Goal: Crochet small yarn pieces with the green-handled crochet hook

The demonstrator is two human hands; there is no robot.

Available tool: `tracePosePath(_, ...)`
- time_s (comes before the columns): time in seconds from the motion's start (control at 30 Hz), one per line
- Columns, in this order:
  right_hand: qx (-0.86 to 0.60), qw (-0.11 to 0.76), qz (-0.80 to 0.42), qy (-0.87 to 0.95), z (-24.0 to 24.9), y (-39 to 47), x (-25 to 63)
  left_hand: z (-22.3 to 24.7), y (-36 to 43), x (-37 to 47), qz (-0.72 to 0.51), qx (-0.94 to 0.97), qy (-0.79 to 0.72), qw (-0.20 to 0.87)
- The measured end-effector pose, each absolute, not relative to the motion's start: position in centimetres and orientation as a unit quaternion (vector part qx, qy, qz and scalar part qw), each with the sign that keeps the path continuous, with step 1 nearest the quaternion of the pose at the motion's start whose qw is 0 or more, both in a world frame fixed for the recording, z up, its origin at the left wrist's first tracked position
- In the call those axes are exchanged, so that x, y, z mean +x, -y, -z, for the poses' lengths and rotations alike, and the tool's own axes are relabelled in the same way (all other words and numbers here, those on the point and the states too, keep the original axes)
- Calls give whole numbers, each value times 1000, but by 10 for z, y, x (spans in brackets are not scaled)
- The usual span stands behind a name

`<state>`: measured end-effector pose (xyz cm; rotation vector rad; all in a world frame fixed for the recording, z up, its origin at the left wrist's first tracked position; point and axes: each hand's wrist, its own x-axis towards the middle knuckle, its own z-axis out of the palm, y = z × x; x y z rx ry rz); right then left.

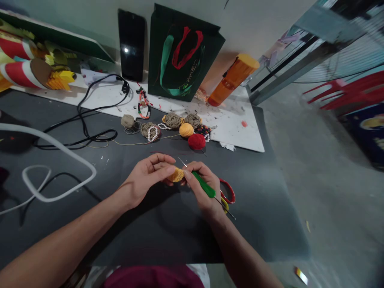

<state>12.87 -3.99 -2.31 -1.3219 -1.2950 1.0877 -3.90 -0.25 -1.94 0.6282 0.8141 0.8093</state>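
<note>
Between my two hands is a small yellow crochet piece [177,175]. My left hand [150,174] pinches its left side between thumb and fingers. My right hand [202,184] grips a crochet hook [204,185] with a green handle, and its thumb and fingertips also touch the right edge of the piece. One thin metal end of the hook points up and left past the fingers; the other sticks out below the wrist. Partly hidden behind my right hand lie scissors [229,192] with red and yellow handles. Just beyond my hands are a yellow yarn ball [186,130] and a red yarn ball [197,141].
Brown crocheted rosettes [172,120] and a grey-brown yarn ball [128,121] lie farther back. Against the wall stand a black phone [131,46], a dark green gift bag [180,56] and an orange bottle [231,82]. Black cable [85,116] and white tubing [75,156] loop at left.
</note>
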Motion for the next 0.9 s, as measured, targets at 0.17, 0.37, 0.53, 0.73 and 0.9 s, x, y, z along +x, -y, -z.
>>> tracePosePath(0.17, -528, 474, -445, 546, 23, 40, 128, 22, 3, -39, -373, 330, -396, 771)
tracePosePath(0.37, -521, 509, -361, 582, 28, 40, 131, 21, 2, -40, -392, 335, -425, 744)
tracePosePath(0.53, -469, 592, -310, 578, 30, 47, 130, 22, 0, -40, -421, 306, -451, 725)
tracePosePath(0.73, -422, 549, -345, 633, 25, 49, 128, 23, -1, -40, -444, 290, -452, 717)
tracePosePath(0.9, -462, 503, -334, 650, 27, 48, 128, 22, -1, -41, -445, 279, -444, 726)
